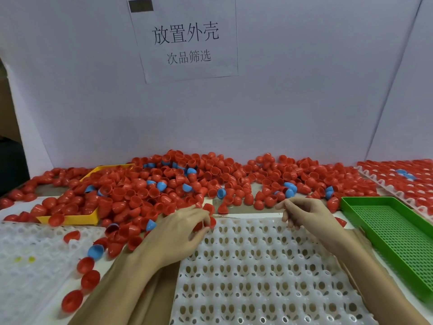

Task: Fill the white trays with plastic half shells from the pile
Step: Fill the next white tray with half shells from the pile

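- At the far left corner of the middle white tray (257, 266), the left hand (180, 233) lies palm down with its fingers curled around red half shells (212, 222), one showing at the fingertips and another under the fingers.
- Over the tray's far edge, the right hand (304, 215) hovers with its fingers loosely bent and the thumb and forefinger drawn together; whether it holds anything small I cannot tell.
- Beneath both hands the middle white tray shows rows of open cups, none of them filled.
- Just beyond the hands the pile (187, 184) of red half shells spreads across the back of the table, with a few blue half shells (290, 188) mixed in.
- A yellow tray (70, 219) sits to the left of the left hand, half buried under the pile.
- Nearer the left edge lies a second white tray (28, 254), with loose red shells and one blue shell beside it.
- A green perforated tray (398, 231) lies to the right of the right hand.
- Behind the green one, a white tray at the far right (398, 174) is packed with red shells.
- On the back wall hangs a paper sign (185, 38) with printed characters.
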A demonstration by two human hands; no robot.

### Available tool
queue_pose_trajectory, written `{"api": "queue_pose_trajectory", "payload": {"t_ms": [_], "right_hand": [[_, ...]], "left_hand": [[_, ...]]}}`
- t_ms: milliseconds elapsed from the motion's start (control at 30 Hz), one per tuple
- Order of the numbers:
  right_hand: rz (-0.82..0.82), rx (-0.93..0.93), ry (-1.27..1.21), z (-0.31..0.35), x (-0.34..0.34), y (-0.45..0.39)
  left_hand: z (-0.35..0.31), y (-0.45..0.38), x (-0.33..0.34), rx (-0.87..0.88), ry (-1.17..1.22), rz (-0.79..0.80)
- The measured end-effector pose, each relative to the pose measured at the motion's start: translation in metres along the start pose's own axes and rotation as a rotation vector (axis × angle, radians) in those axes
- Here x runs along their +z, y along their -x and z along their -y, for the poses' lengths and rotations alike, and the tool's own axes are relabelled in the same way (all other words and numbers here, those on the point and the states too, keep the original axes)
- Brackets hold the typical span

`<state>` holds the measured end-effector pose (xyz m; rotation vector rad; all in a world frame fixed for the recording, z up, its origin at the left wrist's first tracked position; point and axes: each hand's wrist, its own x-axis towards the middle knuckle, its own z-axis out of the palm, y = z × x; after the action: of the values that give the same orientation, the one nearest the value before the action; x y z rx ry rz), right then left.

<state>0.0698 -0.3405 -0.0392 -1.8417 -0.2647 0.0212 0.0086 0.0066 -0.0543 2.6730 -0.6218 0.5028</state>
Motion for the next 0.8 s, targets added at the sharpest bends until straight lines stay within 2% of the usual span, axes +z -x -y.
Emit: {"api": "queue_pose_trajectory", "payload": {"t_ms": [267,500,600,733,800], "right_hand": [[-0.007,-0.001,0.011,-0.003,0.0,0.0],[-0.003,-0.001,-0.015,-0.004,0.001,-0.002],[-0.006,0.008,-0.029,-0.004,0.0,-0.002],[-0.008,0.015,-0.025,-0.005,0.0,-0.002],[-0.006,0.013,-0.02,-0.006,0.0,-0.003]], "left_hand": [[-0.002,0.005,-0.004,0.051,0.024,0.007],[-0.009,0.007,-0.005,0.064,-0.074,0.061],[-0.012,0.005,-0.006,0.041,-0.008,-0.008],[-0.005,0.002,-0.013,-0.119,0.143,-0.191],[-0.002,0.003,-0.014,-0.163,0.151,-0.222]]}}
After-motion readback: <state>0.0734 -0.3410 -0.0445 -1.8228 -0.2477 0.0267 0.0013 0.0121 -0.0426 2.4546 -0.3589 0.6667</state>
